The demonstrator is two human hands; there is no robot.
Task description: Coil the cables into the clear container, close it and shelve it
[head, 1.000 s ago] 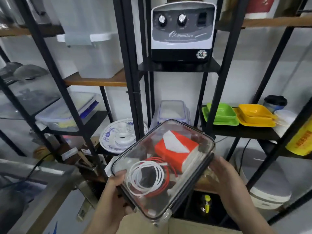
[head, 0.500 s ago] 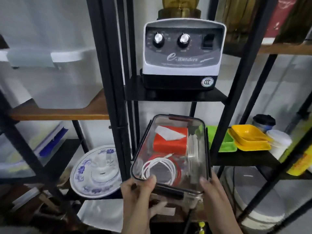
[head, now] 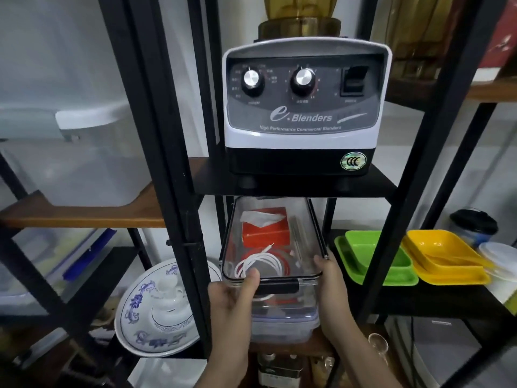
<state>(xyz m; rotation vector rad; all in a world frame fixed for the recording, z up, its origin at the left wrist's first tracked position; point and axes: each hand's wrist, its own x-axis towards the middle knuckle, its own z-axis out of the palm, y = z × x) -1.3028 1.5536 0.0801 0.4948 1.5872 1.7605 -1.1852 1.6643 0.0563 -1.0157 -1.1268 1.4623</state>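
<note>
The clear container (head: 303,228) has its lid on and sits partly inside the shelf bay under the blender, resting on top of another lidded plastic box (head: 282,326). Through its lid I see a coiled white cable (head: 261,264), a red cable (head: 285,268) around it, and an orange box (head: 265,233) with white paper on top. My left hand (head: 235,301) grips the container's near left corner, thumb on the lid. My right hand (head: 330,278) holds its near right side.
A blender base (head: 305,107) stands on the black shelf (head: 363,187) just above. Black frame posts (head: 167,163) flank the bay. A blue-patterned white dish (head: 156,309) lies lower left; green (head: 375,259) and yellow trays (head: 444,259) sit right.
The closed container has swung level and moved forward from open air into the bay under the blender. Both hands went with it, and my view has moved closer to the shelf.
</note>
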